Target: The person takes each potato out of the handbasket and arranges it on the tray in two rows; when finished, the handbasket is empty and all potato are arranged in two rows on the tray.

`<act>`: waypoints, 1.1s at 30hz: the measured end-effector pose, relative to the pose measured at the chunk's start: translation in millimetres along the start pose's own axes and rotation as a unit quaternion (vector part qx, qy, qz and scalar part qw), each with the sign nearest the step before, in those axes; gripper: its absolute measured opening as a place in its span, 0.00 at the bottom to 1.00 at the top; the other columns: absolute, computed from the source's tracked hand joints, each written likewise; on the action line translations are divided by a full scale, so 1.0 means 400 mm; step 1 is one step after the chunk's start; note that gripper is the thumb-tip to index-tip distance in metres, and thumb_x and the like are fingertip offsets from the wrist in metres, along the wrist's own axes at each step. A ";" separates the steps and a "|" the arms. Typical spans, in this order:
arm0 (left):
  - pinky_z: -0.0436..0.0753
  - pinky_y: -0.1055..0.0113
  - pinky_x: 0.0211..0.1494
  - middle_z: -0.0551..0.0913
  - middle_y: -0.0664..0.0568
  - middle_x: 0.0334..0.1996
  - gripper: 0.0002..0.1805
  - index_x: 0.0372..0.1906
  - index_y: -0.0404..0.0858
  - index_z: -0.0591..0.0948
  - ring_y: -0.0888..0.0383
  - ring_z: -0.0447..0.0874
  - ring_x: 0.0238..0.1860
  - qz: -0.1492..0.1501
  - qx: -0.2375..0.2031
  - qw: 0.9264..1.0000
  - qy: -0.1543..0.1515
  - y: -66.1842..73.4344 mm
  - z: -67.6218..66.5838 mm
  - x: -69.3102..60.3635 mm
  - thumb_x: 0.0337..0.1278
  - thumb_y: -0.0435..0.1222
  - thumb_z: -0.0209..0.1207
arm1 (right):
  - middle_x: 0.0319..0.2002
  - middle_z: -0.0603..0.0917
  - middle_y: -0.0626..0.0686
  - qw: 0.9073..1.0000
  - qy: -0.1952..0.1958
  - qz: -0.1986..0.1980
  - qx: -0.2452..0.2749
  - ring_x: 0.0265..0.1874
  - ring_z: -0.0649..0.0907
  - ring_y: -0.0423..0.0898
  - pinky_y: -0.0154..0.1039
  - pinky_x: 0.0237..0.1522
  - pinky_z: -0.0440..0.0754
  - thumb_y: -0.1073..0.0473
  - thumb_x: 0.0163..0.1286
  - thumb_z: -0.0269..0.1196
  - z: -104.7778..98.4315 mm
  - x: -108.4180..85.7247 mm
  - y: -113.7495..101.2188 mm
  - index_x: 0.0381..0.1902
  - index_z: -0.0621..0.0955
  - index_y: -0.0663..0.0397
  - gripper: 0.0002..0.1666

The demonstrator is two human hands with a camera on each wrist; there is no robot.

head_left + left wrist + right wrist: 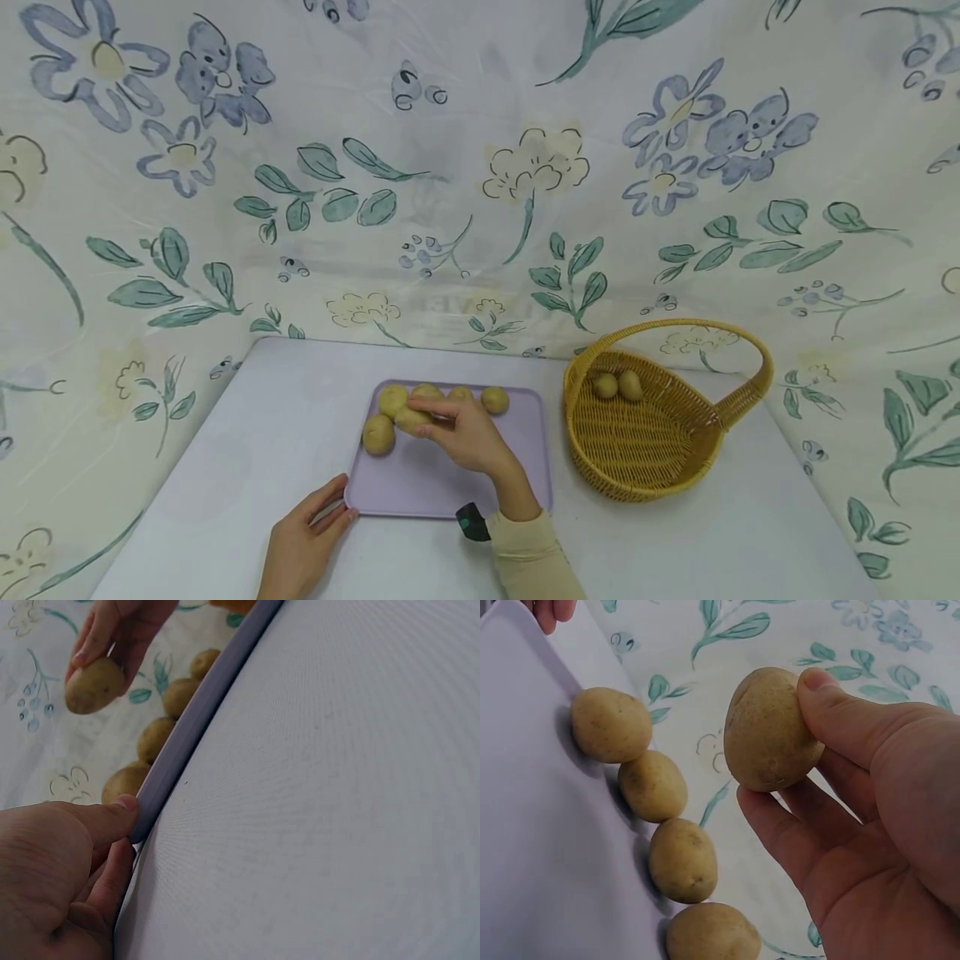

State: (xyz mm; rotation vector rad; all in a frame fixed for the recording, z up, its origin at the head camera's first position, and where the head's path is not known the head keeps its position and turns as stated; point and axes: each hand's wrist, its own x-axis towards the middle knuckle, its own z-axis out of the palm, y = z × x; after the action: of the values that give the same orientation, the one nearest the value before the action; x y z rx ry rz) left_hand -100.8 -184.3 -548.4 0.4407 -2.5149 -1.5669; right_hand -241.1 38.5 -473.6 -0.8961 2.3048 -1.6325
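Between its thumb and fingers my right hand (476,437) pinches a brown potato (771,729), held above the lilac tray (442,483). Several potatoes lie on that tray, lined up along its far edge, with one potato (378,435) at the left side. In the right wrist view a row of them shows, the nearest potato (712,934) cut off by the frame. My left hand (303,537) grips the tray's near left corner, its thumb on the rim in the left wrist view; some of its fingertips are hidden there.
A yellow wicker basket (637,450) with a tall handle stands right of the tray. Two potatoes (630,385) lie inside it, at the back. Floral cloth (480,208) hangs behind the white table (247,433). A dark strap piece (472,522) sits at my right wrist.
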 end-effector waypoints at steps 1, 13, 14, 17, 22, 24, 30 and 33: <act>0.85 0.85 0.52 0.81 0.37 0.64 0.30 0.67 0.32 0.77 0.78 0.79 0.53 0.000 0.002 1.000 0.000 0.000 0.000 0.001 0.58 0.25 0.68 | 0.63 0.84 0.52 1.000 0.000 0.000 0.001 0.65 0.81 0.47 0.27 0.62 0.84 0.66 0.67 0.68 0.001 0.001 0.002 0.61 0.83 0.56 0.24; 0.85 0.86 0.52 0.80 0.37 0.64 0.30 0.67 0.32 0.77 0.86 0.75 0.49 -0.004 -0.006 1.000 -0.002 -0.001 -0.001 0.000 0.58 0.25 0.68 | 0.60 0.85 0.58 1.000 0.002 0.004 0.022 0.64 0.82 0.52 0.30 0.62 0.85 0.68 0.66 0.68 0.025 0.014 0.030 0.59 0.83 0.61 0.22; 0.85 0.86 0.52 0.80 0.37 0.64 0.30 0.67 0.32 0.77 0.88 0.74 0.48 -0.004 -0.008 1.000 -0.002 -0.001 0.000 0.000 0.58 0.25 0.68 | 0.60 0.85 0.58 1.000 0.004 0.004 0.021 0.64 0.82 0.52 0.30 0.62 0.85 0.68 0.66 0.68 0.028 0.014 0.034 0.59 0.84 0.61 0.22; 0.85 0.86 0.52 0.80 0.36 0.64 0.30 0.67 0.32 0.77 0.88 0.73 0.48 -0.004 -0.014 1.000 -0.001 -0.001 0.001 0.000 0.58 0.25 0.68 | 0.60 0.85 0.57 1.000 0.010 0.008 0.015 0.64 0.82 0.52 0.29 0.62 0.85 0.68 0.66 0.69 0.036 0.015 0.039 0.59 0.84 0.60 0.22; 0.85 0.86 0.52 0.81 0.36 0.64 0.30 0.67 0.32 0.77 0.88 0.73 0.48 0.000 -0.012 1.000 0.000 0.001 0.000 0.000 0.58 0.25 0.68 | 0.59 0.86 0.55 1.000 0.015 0.019 -0.013 0.64 0.82 0.49 0.26 0.61 0.84 0.65 0.66 0.69 0.043 0.016 0.043 0.59 0.84 0.58 0.22; 0.85 0.86 0.52 0.81 0.37 0.64 0.30 0.67 0.32 0.77 0.88 0.73 0.48 0.000 -0.011 1.000 -0.002 0.003 -0.001 0.000 0.58 0.25 0.68 | 0.59 0.86 0.55 0.999 0.016 0.022 -0.027 0.63 0.82 0.48 0.25 0.61 0.83 0.65 0.66 0.70 0.046 0.017 0.047 0.59 0.84 0.58 0.22; 0.85 0.86 0.52 0.80 0.36 0.64 0.30 0.67 0.32 0.77 0.88 0.73 0.48 -0.003 -0.013 1.000 -0.006 0.002 -0.002 0.001 0.59 0.25 0.68 | 0.59 0.87 0.52 0.997 0.016 0.024 -0.070 0.62 0.83 0.47 0.24 0.61 0.83 0.62 0.66 0.70 0.054 0.019 0.060 0.59 0.85 0.55 0.22; 0.85 0.86 0.52 0.80 0.36 0.64 0.30 0.67 0.32 0.77 0.87 0.74 0.48 -0.005 -0.014 1.000 -0.006 0.001 -0.002 0.003 0.58 0.25 0.68 | 0.59 0.86 0.51 0.996 0.016 0.029 -0.085 0.61 0.84 0.45 0.25 0.61 0.83 0.61 0.67 0.70 0.058 0.018 0.062 0.59 0.85 0.53 0.22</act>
State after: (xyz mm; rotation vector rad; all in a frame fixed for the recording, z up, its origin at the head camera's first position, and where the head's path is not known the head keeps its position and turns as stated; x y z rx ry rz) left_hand -101.7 -185.0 -547.8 0.4425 -2.4994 -1.6120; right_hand -245.4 21.4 -503.6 -0.8322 2.4970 -1.4558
